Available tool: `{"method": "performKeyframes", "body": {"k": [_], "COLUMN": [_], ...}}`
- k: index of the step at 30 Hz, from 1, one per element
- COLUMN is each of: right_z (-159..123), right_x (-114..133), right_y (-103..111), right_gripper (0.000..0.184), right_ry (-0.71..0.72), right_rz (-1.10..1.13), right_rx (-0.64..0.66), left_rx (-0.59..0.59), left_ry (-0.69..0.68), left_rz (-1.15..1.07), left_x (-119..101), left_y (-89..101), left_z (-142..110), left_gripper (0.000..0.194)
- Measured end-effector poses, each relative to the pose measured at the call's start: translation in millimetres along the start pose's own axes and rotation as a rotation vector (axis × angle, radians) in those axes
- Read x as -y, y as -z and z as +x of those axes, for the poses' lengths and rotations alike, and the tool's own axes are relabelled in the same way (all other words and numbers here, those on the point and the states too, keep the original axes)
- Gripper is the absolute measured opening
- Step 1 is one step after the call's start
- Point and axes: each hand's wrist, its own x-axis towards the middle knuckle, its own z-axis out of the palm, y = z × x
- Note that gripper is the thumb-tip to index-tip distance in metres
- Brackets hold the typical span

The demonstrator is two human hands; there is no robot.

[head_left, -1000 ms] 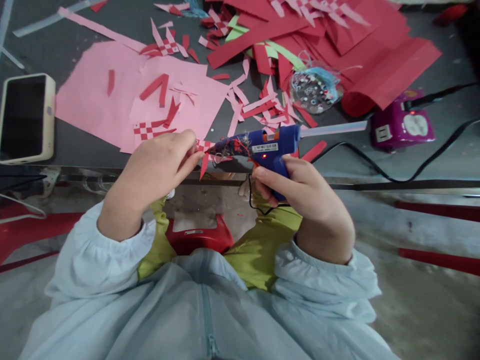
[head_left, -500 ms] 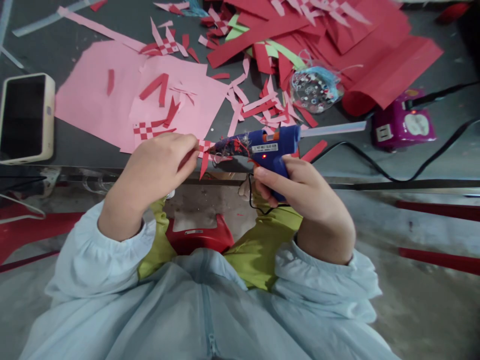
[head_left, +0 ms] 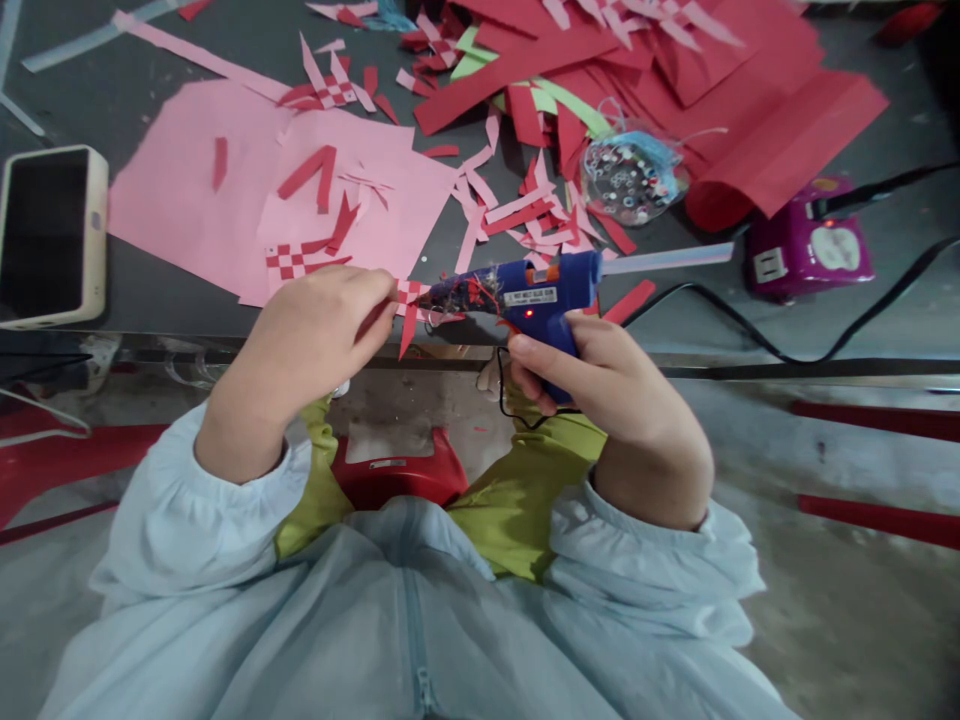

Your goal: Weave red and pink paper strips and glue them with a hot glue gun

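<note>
thumb of left hand farther back, glue gun at woven paper

The left hand covers one side of the woven paper, and its fingertips are hard to make out. Whether the nozzle of the glue gun touches that paper cannot be told. The right hand hides much of the handle. Small print on the gun's label is blurred. In the bag, single beads are too small to tell. Red paper runs off the far edge, the cable off the right; the jacket hides the stool's near part.
</note>
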Motion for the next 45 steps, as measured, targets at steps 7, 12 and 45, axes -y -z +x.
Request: {"method": "performKeyframes", "body": {"k": [7, 12, 45], "right_z": [0.2, 0.3, -5.1], "right_x": [0.1, 1.9, 0.6], "right_y": [0.4, -0.5, 2.3], "right_gripper": [0.057, 0.058, 0.051], "right_ry": [0.017, 0.009, -0.04], "right_rz": [-0.027, -0.011, 0.13], "right_rx": [0.021, 0.007, -0.115], "left_rx": [0.018, 0.01, -0.011], "left_ry": [0.006, 0.001, -0.094], "left_rz": [-0.001, -0.01, -0.012], "left_x": [-0.7, -1.4, 1.9], "left_y": [1.1, 1.5, -4.7], "left_z": [0.2, 0.4, 0.2], "left_gripper": [0.032, 0.03, 0.033]}}
